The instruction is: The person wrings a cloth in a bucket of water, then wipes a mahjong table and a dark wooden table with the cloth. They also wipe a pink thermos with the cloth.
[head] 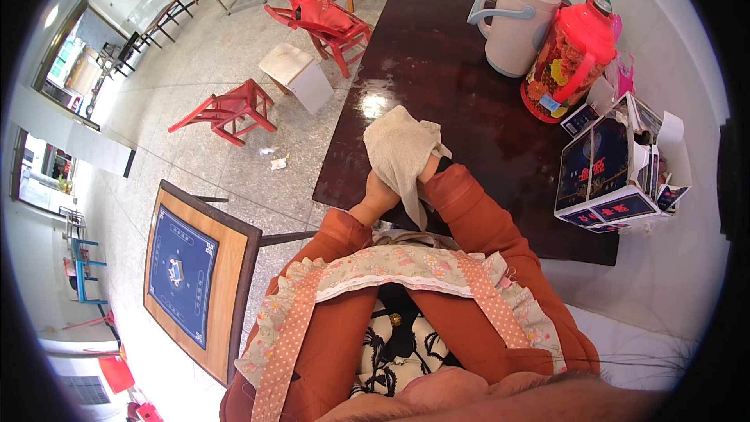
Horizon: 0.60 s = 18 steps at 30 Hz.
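Observation:
A beige towel cloth (397, 142) is bunched over both hands above the near edge of a dark, glossy wooden table (457, 94). My left hand (379, 192) grips the cloth from its lower left side, with the fingertips hidden by the fabric. My right hand (430, 169) is mostly wrapped in the cloth; only its wrist side shows, beside a dark band. One corner of the cloth hangs down between the forearms. Light glares off the tabletop just beyond the cloth, and worn pale marks show there.
A pale thermos (518, 17), a red flowered thermos (568, 64) and a torn dark-blue carton (603, 170) stand along the table's right side. Left are a red chair (234, 110), a white-topped stool (299, 73) and a table with a blue mat (181, 275). Litter (280, 162) lies on the floor.

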### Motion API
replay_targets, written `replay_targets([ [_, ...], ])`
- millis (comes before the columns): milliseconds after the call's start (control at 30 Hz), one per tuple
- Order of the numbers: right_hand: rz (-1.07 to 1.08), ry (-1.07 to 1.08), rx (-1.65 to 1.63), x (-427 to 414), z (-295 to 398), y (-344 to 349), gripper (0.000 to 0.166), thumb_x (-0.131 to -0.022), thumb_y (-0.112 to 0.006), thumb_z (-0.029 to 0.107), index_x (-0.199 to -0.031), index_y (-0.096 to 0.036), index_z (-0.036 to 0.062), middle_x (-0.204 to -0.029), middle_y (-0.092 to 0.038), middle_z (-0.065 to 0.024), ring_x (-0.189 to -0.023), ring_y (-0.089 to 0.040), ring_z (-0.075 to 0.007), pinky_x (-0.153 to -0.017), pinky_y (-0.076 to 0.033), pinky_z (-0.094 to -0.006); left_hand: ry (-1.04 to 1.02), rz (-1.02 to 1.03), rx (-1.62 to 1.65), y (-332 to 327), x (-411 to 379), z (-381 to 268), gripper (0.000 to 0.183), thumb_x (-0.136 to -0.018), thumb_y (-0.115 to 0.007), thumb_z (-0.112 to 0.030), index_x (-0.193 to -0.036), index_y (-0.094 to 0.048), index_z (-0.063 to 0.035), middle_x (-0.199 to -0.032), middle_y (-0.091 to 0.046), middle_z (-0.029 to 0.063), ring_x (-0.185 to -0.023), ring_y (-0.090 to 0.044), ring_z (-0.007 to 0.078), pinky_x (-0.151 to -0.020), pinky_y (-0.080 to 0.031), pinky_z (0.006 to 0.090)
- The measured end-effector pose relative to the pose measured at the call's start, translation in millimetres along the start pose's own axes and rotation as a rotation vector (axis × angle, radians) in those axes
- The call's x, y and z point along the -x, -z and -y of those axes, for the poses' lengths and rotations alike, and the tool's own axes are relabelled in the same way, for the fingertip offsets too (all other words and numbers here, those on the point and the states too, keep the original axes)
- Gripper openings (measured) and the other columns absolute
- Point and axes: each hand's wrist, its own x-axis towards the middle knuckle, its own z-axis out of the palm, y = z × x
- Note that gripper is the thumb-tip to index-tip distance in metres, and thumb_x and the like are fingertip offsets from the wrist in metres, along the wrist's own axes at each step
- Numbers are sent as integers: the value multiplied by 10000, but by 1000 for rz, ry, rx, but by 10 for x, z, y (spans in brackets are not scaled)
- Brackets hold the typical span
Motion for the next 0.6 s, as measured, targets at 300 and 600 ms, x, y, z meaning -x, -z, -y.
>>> replay_targets([
  [300,430,-272,-425,182,-411,-451,436,-864,-620,284,-1248,-513,105,-1261,-525,-83,-1154,-495,-193,-986,-385,-308,194,-64,197,-31,-98,-123,760,-691,-817,-250,-1289,-405,-27,-1198,-583,205,-1129,-569,347,-922,-453,384],
  [600,-195,-858,-1215,605,-220,-688,319,-799,-704,290,-992,-600,60,-969,-612,-99,-884,-587,-233,-757,-489,-336,210,-132,240,-98,-65,-255,782,-679,-824,-311,-1262,-398,-9,-1187,-553,195,-1102,-566,358,-913,-457,397],
])
